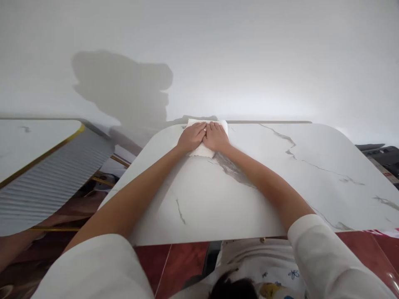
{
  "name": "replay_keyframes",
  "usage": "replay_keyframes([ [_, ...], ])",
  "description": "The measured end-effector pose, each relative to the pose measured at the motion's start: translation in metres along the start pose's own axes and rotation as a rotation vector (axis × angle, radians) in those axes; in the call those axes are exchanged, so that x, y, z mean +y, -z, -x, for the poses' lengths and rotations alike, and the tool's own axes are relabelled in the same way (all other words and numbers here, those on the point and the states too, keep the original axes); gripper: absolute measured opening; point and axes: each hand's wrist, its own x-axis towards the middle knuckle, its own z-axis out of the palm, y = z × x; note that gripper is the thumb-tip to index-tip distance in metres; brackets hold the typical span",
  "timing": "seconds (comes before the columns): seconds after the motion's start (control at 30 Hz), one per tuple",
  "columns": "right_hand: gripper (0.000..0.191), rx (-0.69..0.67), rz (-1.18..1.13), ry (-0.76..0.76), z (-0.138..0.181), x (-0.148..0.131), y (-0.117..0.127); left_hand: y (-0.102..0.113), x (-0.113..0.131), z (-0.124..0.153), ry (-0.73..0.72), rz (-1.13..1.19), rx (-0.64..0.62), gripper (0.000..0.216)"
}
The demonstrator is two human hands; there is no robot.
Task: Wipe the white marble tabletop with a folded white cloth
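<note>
Both hands are at the far edge of a white marble-patterned tabletop, side by side and touching. Under them lies a folded white cloth, possibly a paper towel, its edges showing beyond the fingers. My left hand presses on its left part, with the fingers together and slightly bent. On the right part rests my right hand, its fingers pointing toward the wall. The palms and the cloth beneath them are hidden. Both arms reach straight forward over the table.
A pale wall rises right behind the table. To the left stands another marble-topped piece with gold trim and a ribbed side. Dark objects lie beyond the right edge. Red floor tiles show below, near a dark-haired head.
</note>
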Motion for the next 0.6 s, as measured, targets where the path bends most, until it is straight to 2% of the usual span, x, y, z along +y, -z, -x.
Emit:
replay_keyframes([
  [0.33, 0.057, 0.045, 0.028, 0.066, 0.061, -0.041, 0.001, 0.014, 0.024, 0.069, 0.013, -0.118, -0.002, 0.05],
  [0.47, 0.059, 0.061, 0.032, 0.069, 0.093, -0.064, 0.003, 0.022, 0.034, 0.105, 0.016, -0.132, -0.028, 0.051],
  [0.6, 0.061, 0.025, 0.013, 0.085, 0.124, -0.086, 0.009, 0.032, 0.05, 0.146, 0.081, -0.17, -0.051, 0.055],
])
